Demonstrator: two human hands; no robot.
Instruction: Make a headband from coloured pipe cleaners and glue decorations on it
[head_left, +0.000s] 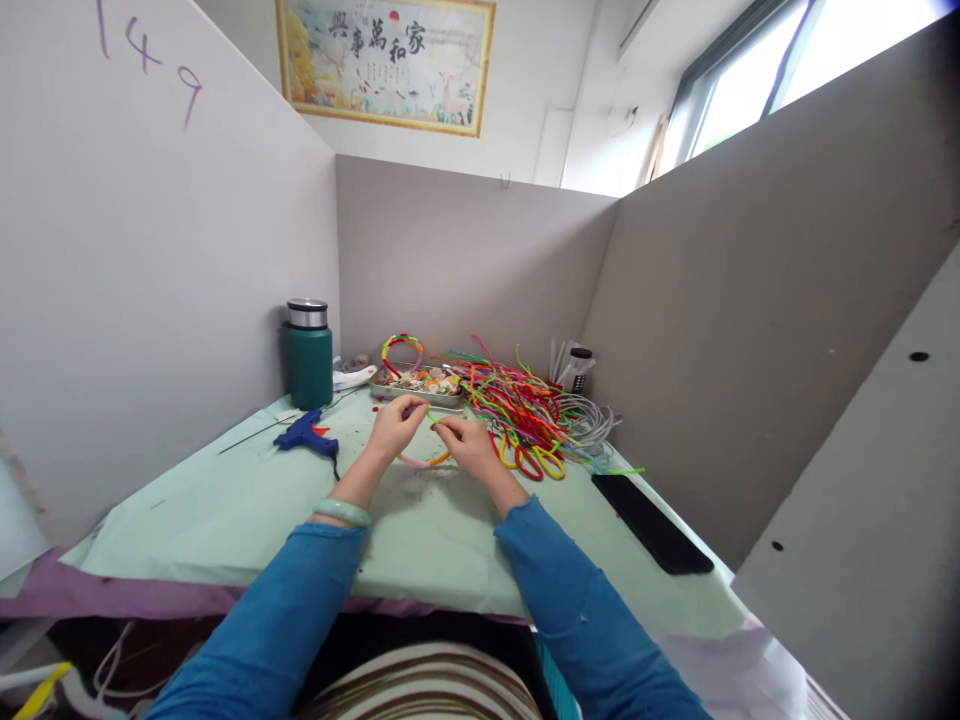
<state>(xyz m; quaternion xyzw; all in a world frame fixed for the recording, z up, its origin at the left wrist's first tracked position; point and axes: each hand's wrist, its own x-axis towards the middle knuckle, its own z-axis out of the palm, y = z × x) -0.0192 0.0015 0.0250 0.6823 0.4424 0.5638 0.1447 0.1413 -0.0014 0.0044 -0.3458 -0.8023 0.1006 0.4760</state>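
Observation:
My left hand (395,425) and my right hand (469,443) meet over the middle of the table, both pinched on a curved hoop (421,460) wrapped in pink and orange fuzzy wire. A short green wire piece (435,418) runs between my fingertips. Both sleeves are blue, and a pale green bangle (342,512) sits on my left wrist. Just right of my hands lies a heap of coloured fuzzy wires (517,405).
A blue glue gun (306,432) lies to the left, a green flask (307,352) behind it. A metal tray (420,383) of small pieces and a wrapped hoop (402,352) sit at the back. A black phone (651,523) lies right. Grey partition walls enclose the table.

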